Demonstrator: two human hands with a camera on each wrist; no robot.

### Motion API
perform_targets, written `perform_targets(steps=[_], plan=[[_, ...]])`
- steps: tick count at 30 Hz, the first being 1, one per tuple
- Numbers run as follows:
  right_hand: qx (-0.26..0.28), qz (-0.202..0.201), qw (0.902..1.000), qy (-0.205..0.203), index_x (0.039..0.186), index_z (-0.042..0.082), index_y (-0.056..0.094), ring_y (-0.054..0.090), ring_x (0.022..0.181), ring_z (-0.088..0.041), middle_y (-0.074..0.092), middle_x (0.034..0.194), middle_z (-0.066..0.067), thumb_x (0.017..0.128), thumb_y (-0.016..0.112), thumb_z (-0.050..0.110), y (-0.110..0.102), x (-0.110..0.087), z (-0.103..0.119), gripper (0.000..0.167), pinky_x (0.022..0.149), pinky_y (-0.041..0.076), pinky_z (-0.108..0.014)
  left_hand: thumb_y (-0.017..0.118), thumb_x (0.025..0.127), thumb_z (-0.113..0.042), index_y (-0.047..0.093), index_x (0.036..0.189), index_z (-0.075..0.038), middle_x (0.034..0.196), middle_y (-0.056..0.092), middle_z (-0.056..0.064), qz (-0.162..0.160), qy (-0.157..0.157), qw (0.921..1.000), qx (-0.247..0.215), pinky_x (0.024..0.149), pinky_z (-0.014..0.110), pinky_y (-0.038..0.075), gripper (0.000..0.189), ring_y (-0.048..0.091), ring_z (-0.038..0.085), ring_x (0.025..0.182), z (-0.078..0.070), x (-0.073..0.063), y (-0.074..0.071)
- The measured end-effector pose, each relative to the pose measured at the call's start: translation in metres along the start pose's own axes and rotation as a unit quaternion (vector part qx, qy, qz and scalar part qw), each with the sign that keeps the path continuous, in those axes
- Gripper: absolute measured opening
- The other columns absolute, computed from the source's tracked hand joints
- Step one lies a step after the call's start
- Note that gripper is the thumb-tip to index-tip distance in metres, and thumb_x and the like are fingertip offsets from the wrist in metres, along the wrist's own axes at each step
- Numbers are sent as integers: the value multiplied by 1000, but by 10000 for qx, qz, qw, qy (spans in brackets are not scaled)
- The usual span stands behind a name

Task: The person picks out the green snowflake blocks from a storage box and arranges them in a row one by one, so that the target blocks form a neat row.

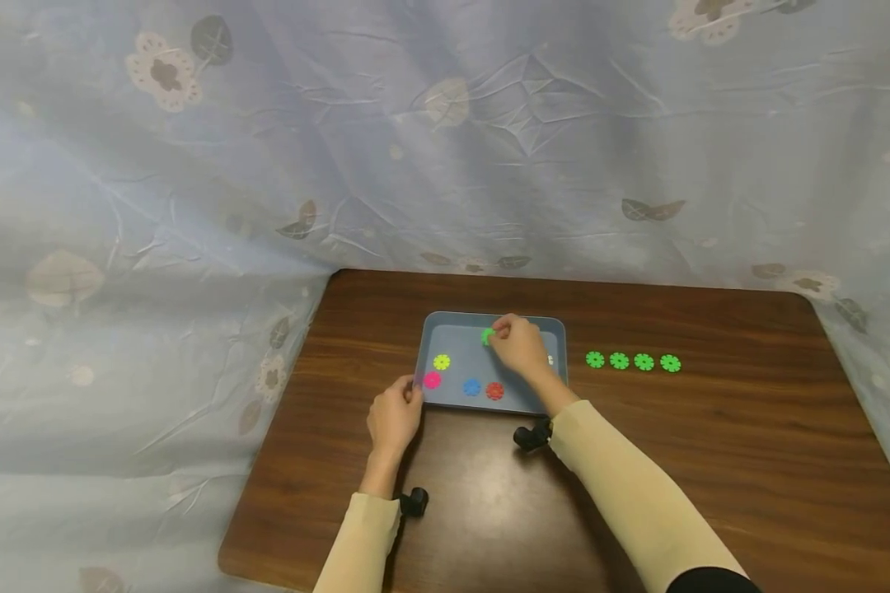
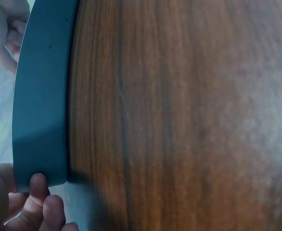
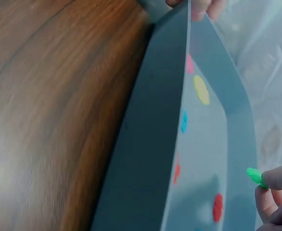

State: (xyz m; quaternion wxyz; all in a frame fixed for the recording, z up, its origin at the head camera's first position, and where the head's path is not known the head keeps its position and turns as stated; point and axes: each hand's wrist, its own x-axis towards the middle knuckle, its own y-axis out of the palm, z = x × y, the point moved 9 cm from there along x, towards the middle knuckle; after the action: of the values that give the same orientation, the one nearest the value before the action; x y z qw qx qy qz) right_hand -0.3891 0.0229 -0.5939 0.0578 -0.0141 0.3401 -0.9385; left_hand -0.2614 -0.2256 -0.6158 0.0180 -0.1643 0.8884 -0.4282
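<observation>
- Green is the colour I am working with: my right hand (image 1: 521, 346) is pinching a green snowflake disc (image 1: 487, 336) between thumb and fingertips, over the far middle of the grey-blue tray (image 1: 445, 325). In the right wrist view the disc (image 3: 254, 175) is showing at the fingertips (image 3: 275, 179), above the tray floor.
- My left hand (image 1: 395, 414) is gripping the tray's near left corner, fingers curled onto the rim; the left wrist view is showing the fingertips (image 2: 39, 185) against the tray's edge (image 2: 40, 106).
- Four green discs (image 1: 633, 361) are already lying on the counter (image 1: 712, 461), right of the tray, in a straight row running left to right, close together.
- I am judging the green sorting as nearly done: the pinched disc looks like the last green one in the tray.
- Yellow disc (image 1: 441, 361), pink disc (image 1: 433, 380), blue disc (image 1: 471, 386) and red disc (image 1: 494, 390) are still lying flat in the tray, so those colours are left.
- A small white piece (image 1: 550, 360) is peeking out beside my right hand; I cannot tell what it is.
- The held disc is round, with no long axis; it is appearing tilted, one edge jutting out left of my fingers.
</observation>
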Motion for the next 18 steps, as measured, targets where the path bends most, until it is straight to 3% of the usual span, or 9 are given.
perform_targets(steps=[4,11,18], plan=[[93,-194,9997,-116,110,5,70,69,86,-26,73,99,-9,96,71,21,-25,-7,-4,21,73,53,-42,65,97,-24,78,118,-13,69,62,-4,-34,39,10000,12,49,38,41,27,52,18,56,-2,-1,-1],[119,-477,9987,-105,113,6,70,58,65,-22,73,100,-10,97,69,23,-69,-20,-21,24,57,43,-35,65,97,-24,77,120,-12,68,62,-4,26,24,10000,-29,47,36,39,28,49,17,53,-1,-1,0],[28,-914,9958,106,113,5,70,66,85,-31,72,100,-13,98,68,25,-118,-30,-52,26,72,49,-44,63,98,-25,77,121,-12,67,61,-3,133,-14,9999,-37,46,34,37,30,46,15,51,-1,-1,2]])
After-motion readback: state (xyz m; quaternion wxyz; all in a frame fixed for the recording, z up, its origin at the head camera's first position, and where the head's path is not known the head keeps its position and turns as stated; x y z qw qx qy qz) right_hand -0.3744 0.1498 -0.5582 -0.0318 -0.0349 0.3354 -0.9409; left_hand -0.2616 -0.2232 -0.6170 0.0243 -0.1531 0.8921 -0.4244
